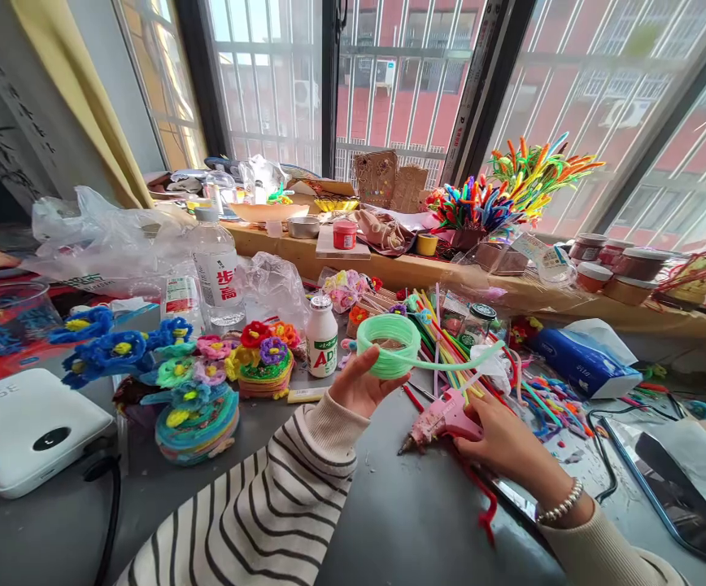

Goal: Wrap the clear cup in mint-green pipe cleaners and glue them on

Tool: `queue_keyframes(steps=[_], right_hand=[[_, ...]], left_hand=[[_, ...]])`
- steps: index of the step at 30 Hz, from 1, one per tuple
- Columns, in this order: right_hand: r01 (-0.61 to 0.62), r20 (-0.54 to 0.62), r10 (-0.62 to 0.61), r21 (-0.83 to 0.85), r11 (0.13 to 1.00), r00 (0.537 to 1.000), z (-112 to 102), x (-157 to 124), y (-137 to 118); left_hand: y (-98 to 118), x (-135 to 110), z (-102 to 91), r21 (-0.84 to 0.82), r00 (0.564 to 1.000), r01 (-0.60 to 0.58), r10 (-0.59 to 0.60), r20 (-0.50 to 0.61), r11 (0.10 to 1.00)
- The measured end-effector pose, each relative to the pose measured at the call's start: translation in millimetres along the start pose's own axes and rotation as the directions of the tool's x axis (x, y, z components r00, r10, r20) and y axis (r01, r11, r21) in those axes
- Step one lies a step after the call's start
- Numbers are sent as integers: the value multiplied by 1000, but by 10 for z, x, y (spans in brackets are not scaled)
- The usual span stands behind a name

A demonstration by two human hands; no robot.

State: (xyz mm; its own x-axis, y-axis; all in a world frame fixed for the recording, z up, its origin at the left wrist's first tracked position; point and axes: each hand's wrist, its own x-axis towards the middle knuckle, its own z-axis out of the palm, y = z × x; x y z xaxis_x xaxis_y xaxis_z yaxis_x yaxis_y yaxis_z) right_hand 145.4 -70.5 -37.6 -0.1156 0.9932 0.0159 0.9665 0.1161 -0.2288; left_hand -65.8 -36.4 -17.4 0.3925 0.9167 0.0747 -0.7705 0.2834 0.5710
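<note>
My left hand (360, 389) is closed around the lower left of a light green coiled pipe-cleaner cup (390, 346), held above the table. One loose green end sticks out from it to the right. Lower right of the cup, my right hand (492, 431) grips a pink hot glue gun (444, 419), its nozzle pointing down and left near the tabletop. A white drink bottle (321, 338) stands just left of the cup. Behind both hands lies a bundle of coloured pipe cleaners (451, 334). A red pipe cleaner (484, 509) trails below the glue gun.
Pipe-cleaner flower pots (198, 423) and a white power device (36, 427) with a black cable stand at left. A water bottle (215, 268) is behind them. At right are a blue tissue pack (581, 362) and a phone (670, 488). Jars (590, 277) line the windowsill.
</note>
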Motion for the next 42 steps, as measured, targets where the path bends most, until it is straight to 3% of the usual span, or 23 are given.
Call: queue_keyframes(steps=[8, 14, 19, 22, 26, 31, 35, 39, 42], right_hand=[[22, -85, -19, 42, 999, 996, -74, -22, -61], [-27, -167, 35, 49, 998, 985, -367, -49, 148], [-27, -239, 92, 265, 964, 967, -735, -190, 405], [-19, -362, 190, 427, 904, 913, -866, -300, 402], [-42, -452, 377, 595, 803, 808, -843, -370, 206], [-15, -487, 332, 547, 837, 808, -732, -356, -21], [-39, -532, 336, 491, 870, 777, -665, -316, -65], [-24, -515, 327, 509, 860, 793, -596, -274, -100], [-41, -553, 294, 423, 905, 780, -565, -268, -157]], left_hand=[[2, 6, -16, -18, 1000, -26, 27, 11, 999], [36, 21, -9, -31, 999, -32, 32, 11, 999], [38, 41, -44, -13, 998, -26, 27, 48, 1000], [29, 35, -57, -2, 998, -53, 53, 46, 999], [-13, 8, -21, 53, 997, -83, 83, -8, 995], [-91, -28, 59, 150, 990, -125, 133, -44, 981], [-141, -63, 111, 207, 975, -191, 210, -74, 960], [-177, -79, 125, 227, 959, -228, 258, -114, 947], [-195, -69, 102, 246, 958, -219, 255, -129, 944]])
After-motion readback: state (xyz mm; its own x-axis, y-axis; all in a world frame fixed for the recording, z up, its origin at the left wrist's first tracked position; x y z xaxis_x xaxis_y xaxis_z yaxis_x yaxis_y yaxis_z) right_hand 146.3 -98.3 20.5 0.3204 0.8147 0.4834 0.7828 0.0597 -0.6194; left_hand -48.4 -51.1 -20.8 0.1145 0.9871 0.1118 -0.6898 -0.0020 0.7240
